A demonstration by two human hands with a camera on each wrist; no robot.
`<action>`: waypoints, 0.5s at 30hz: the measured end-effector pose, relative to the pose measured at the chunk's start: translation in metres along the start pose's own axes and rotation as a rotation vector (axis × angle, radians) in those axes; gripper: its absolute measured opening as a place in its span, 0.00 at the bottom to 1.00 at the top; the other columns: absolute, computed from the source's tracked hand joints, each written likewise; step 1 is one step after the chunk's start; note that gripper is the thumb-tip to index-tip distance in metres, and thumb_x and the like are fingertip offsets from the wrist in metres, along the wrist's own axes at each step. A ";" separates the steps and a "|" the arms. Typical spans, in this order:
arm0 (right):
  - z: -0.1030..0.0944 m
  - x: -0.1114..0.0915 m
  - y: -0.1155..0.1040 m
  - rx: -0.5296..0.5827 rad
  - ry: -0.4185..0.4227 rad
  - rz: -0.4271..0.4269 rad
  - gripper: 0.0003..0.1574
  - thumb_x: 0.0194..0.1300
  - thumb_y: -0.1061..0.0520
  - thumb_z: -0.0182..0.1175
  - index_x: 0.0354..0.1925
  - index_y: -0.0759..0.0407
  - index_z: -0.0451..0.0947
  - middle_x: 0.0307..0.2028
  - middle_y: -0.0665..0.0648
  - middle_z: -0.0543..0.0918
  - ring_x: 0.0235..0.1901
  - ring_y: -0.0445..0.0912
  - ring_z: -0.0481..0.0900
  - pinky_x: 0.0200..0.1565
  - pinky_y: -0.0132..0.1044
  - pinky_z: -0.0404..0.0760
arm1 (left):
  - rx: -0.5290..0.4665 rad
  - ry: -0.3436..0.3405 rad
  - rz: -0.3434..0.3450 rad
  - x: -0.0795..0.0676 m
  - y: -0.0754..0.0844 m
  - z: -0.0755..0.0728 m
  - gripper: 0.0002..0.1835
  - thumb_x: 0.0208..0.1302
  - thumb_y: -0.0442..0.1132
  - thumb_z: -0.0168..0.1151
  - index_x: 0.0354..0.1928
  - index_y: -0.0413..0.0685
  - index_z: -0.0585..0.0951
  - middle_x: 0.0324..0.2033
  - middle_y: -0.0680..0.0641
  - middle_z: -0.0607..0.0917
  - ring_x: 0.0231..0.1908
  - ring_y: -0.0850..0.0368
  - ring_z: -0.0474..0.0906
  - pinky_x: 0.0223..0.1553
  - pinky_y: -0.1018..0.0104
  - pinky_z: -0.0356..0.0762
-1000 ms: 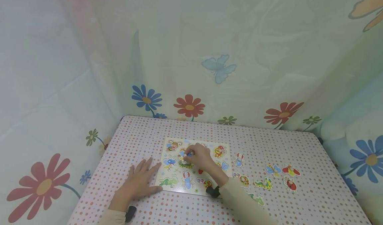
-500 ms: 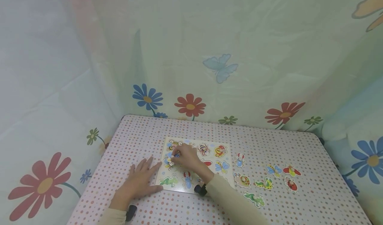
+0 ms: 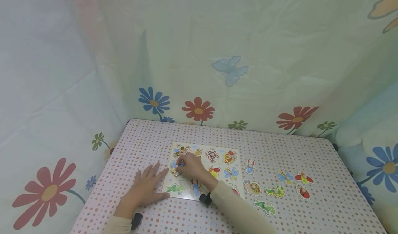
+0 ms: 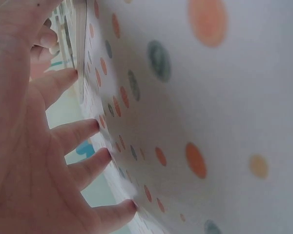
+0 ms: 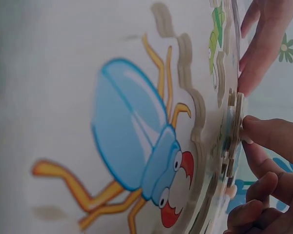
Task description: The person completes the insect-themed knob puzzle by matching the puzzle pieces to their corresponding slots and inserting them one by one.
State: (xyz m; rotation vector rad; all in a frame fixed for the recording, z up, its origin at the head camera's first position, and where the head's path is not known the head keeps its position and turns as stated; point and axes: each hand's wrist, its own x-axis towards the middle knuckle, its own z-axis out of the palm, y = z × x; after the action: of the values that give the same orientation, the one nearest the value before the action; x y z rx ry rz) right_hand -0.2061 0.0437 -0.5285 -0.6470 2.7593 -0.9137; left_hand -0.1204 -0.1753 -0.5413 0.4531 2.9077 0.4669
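Note:
Beside the left edge of a wooden insect puzzle board (image 3: pixel 182 196), my left hand (image 3: pixel 144 189) rests on the table with fingers spread. In the left wrist view its thumb (image 4: pixel 61 85) touches the board's edge. My right hand (image 3: pixel 193 168) reaches over the board and pinches a blue insect puzzle piece (image 3: pixel 173 170) at the left column. The right wrist view shows this piece (image 5: pixel 240 112) edge-on against the board under thumb and fingers; whether it sits in its recess I cannot tell. Nearer that camera, a blue beetle picture (image 5: pixel 132 126) lies in a cut-out recess.
Right of the board lie several loose pieces: a beetle (image 3: pixel 249 166), a snail-like piece (image 3: pixel 252 188), a caterpillar (image 3: pixel 275 191), a grasshopper (image 3: pixel 265 206), a blue-winged insect (image 3: pixel 285 177), a red-winged bug (image 3: pixel 304 178) and a ladybird (image 3: pixel 303 192). A flower-printed curtain (image 3: pixel 174 54) stands behind the dotted table (image 3: pixel 335 199).
Carrying the blue insect piece, my right hand has moved left from the middle of the board to its left column, then slightly lower. My left hand has stayed in place.

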 end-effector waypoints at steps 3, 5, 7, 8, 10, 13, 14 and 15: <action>0.001 0.000 0.001 0.000 -0.005 -0.007 0.06 0.57 0.51 0.73 0.34 0.47 0.85 0.27 0.43 0.76 0.28 0.40 0.70 0.45 0.49 0.67 | -0.001 -0.003 0.003 0.000 0.000 0.000 0.50 0.53 0.75 0.61 0.76 0.64 0.64 0.77 0.42 0.54 0.74 0.35 0.48 0.67 0.25 0.41; 0.002 0.000 0.000 0.003 -0.002 -0.015 0.06 0.57 0.52 0.73 0.33 0.48 0.85 0.29 0.44 0.78 0.29 0.41 0.71 0.47 0.52 0.68 | -0.004 0.000 0.005 0.000 0.000 0.000 0.50 0.54 0.75 0.62 0.76 0.64 0.64 0.77 0.42 0.55 0.74 0.34 0.48 0.67 0.25 0.41; 0.002 -0.001 0.000 0.000 0.002 -0.018 0.05 0.57 0.52 0.73 0.33 0.47 0.85 0.31 0.45 0.80 0.32 0.41 0.72 0.49 0.55 0.68 | -0.002 0.000 0.003 0.001 0.000 0.000 0.50 0.54 0.75 0.62 0.76 0.64 0.64 0.77 0.42 0.55 0.74 0.35 0.48 0.67 0.25 0.41; 0.002 -0.001 0.000 -0.004 0.005 -0.019 0.05 0.57 0.52 0.73 0.32 0.47 0.85 0.32 0.45 0.81 0.33 0.41 0.72 0.51 0.57 0.68 | -0.001 0.001 0.002 0.001 0.000 0.000 0.50 0.54 0.75 0.62 0.76 0.64 0.64 0.77 0.42 0.55 0.74 0.35 0.48 0.67 0.25 0.42; 0.003 -0.001 -0.001 -0.011 0.008 -0.023 0.05 0.57 0.53 0.73 0.32 0.47 0.85 0.33 0.45 0.82 0.34 0.41 0.73 0.52 0.59 0.68 | -0.001 0.002 0.002 0.001 0.000 0.001 0.50 0.53 0.75 0.61 0.76 0.64 0.64 0.77 0.42 0.55 0.74 0.35 0.48 0.67 0.25 0.42; 0.003 0.000 -0.001 -0.015 0.005 -0.022 0.05 0.57 0.53 0.73 0.32 0.47 0.85 0.32 0.45 0.81 0.33 0.40 0.72 0.50 0.56 0.68 | 0.000 0.002 0.002 0.001 0.000 0.000 0.50 0.53 0.75 0.61 0.76 0.64 0.64 0.77 0.42 0.55 0.74 0.35 0.48 0.67 0.25 0.42; 0.003 0.000 -0.001 -0.022 0.007 -0.024 0.05 0.57 0.52 0.73 0.32 0.46 0.85 0.33 0.45 0.81 0.34 0.40 0.72 0.50 0.55 0.69 | -0.001 0.001 0.001 0.001 0.000 0.000 0.50 0.53 0.75 0.62 0.76 0.64 0.64 0.77 0.42 0.55 0.74 0.35 0.48 0.67 0.25 0.42; 0.003 0.000 -0.002 -0.023 0.004 -0.025 0.05 0.57 0.52 0.73 0.32 0.47 0.85 0.33 0.45 0.81 0.33 0.40 0.72 0.48 0.54 0.69 | -0.002 0.002 0.001 0.001 0.000 0.000 0.50 0.53 0.75 0.62 0.76 0.63 0.64 0.77 0.42 0.55 0.74 0.35 0.48 0.67 0.25 0.42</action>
State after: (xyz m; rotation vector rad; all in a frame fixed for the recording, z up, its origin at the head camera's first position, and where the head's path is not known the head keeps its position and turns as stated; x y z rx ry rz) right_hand -0.2043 0.0413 -0.5298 -0.6853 2.7757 -0.8904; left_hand -0.1211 -0.1746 -0.5412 0.4547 2.9083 0.4704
